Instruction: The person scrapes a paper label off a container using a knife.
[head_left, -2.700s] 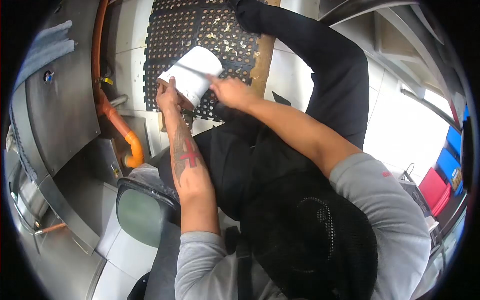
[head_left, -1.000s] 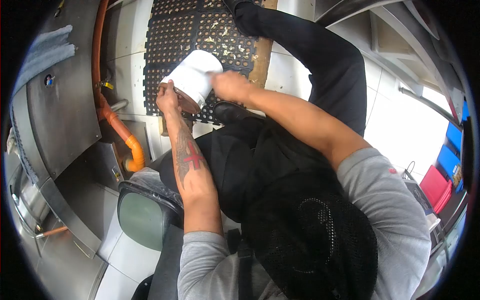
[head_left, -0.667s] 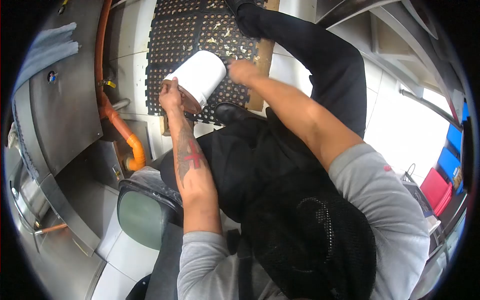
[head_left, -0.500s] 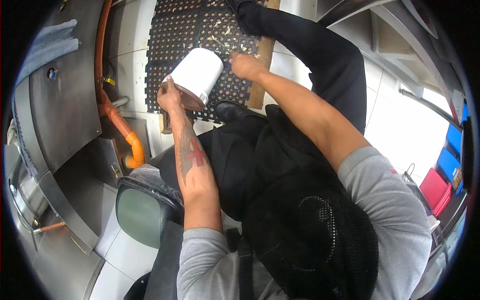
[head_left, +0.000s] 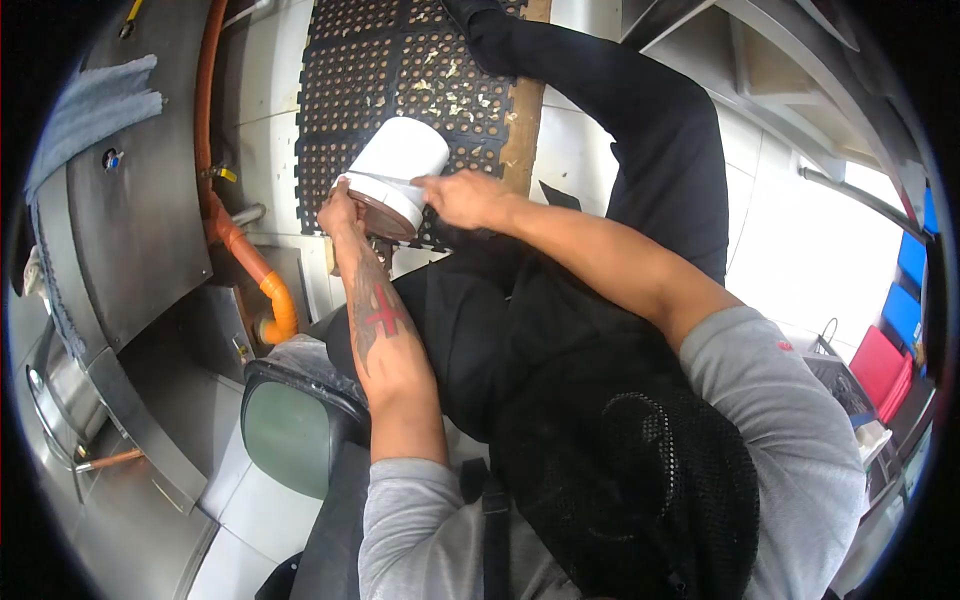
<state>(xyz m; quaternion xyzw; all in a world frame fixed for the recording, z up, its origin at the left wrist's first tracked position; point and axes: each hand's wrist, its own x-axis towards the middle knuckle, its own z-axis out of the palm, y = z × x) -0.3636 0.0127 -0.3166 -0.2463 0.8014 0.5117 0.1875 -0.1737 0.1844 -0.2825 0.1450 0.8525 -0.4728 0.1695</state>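
A white bucket lies tilted above the black perforated mat, its brown-looking end facing toward my body. My left hand grips the bucket's left edge. Close against its right side, my right hand is closed around the end of a thin, blade-like tool, which lies across the white side near the rim. The tool's handle is hidden inside my fingers.
Pale scraps are scattered on the mat. At the left are a steel cabinet and an orange pipe. A green-grey bin stands below the pipe. My black-trousered leg extends on the right.
My right hand has come back from the mat's right side to the bucket, down and to the left. The blade-like tool now crosses the bucket near its rim. The bucket sits slightly lower in view.
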